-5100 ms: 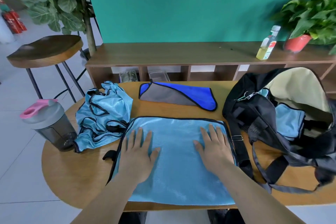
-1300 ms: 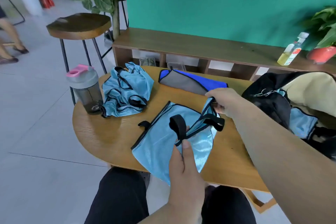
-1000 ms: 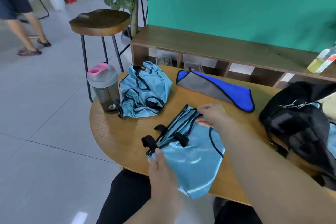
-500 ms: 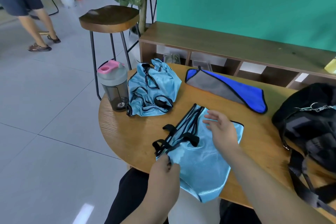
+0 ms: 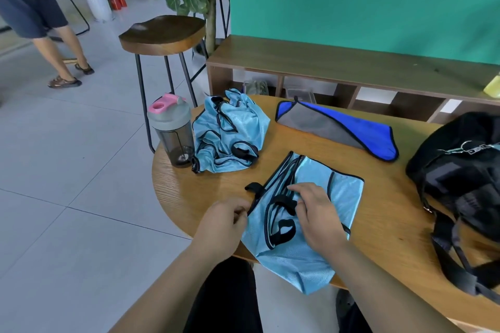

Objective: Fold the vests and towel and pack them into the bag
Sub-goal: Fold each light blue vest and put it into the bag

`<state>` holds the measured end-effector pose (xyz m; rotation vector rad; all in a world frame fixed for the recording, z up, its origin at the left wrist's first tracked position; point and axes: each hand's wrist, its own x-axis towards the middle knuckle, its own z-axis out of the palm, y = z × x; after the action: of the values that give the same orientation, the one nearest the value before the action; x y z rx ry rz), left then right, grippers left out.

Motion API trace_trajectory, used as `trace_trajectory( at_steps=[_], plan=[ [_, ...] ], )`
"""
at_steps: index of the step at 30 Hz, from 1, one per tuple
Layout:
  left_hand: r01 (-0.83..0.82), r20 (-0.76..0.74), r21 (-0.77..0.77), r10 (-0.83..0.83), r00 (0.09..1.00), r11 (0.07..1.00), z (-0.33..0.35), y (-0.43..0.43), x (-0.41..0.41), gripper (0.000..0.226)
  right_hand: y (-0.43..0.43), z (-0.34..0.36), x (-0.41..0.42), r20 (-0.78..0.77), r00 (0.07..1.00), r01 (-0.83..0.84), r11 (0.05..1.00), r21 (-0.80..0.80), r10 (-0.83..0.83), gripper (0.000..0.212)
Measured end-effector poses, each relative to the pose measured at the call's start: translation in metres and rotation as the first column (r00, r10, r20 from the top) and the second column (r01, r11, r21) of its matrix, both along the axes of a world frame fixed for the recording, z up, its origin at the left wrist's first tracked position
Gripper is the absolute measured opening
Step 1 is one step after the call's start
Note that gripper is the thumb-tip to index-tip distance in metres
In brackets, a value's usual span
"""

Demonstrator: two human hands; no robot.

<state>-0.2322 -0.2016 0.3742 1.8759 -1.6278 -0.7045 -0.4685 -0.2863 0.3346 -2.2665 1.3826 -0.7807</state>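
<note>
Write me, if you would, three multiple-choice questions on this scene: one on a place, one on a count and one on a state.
1. Where on the table does the shaker stand?
A. At its right end
B. At its left end, beside the crumpled vest
C. In its middle

2. How many light-blue vests lie on the table?
A. One
B. Two
C. Four

3. How does the front vest lie?
A. Crumpled in a ball
B. Rolled into a tube
C. Flat, with its near end over the table's edge

Answers:
1 B, it stands at the left rim next to the crumpled vest.
2 B, the crumpled one and the front one.
3 C, the left hand pinches its edge, the right hand curls on its straps, and its near end hangs off the table.
</note>
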Motion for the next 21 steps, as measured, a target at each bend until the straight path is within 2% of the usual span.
trace_trajectory(
  at_steps=[3,6,11,16,18,21],
  plan=[
    [0.169,-0.058,0.152,-0.162,0.985,0.974,0.005,-0.011,0.016,0.05,-0.001,-0.001,0.0,-0.025,1.0,0.0,1.0,-0.01,0.0,0.041],
    [0.28,-0.166,0.164,-0.254,0.953,0.946,0.003,-0.019,0.026,0.049,-0.001,-0.002,0.001,-0.038,0.999,0.002,1.0,-0.017,-0.003,0.04],
    [0.386,0.02,0.201,-0.398,0.917,0.9,0.008,-0.03,0.027,0.035,-0.003,-0.003,0.001,-0.058,0.998,-0.002,1.0,-0.029,0.0,0.038],
    [0.486,0.204,0.319,-0.559,0.803,0.814,0.023,-0.041,0.026,0.032,-0.003,-0.004,-0.001,-0.076,0.997,0.0,0.999,-0.034,-0.002,0.037],
    [0.513,0.201,0.367,-0.605,0.771,0.776,0.03,-0.044,0.026,0.032,-0.004,-0.004,-0.001,-0.085,0.996,0.003,1.0,-0.031,-0.006,0.036],
    [0.583,0.109,0.406,-0.671,0.734,0.703,0.035,-0.044,0.026,0.021,-0.004,-0.005,0.0,-0.09,0.996,-0.001,0.999,-0.035,-0.002,0.035]
  ],
)
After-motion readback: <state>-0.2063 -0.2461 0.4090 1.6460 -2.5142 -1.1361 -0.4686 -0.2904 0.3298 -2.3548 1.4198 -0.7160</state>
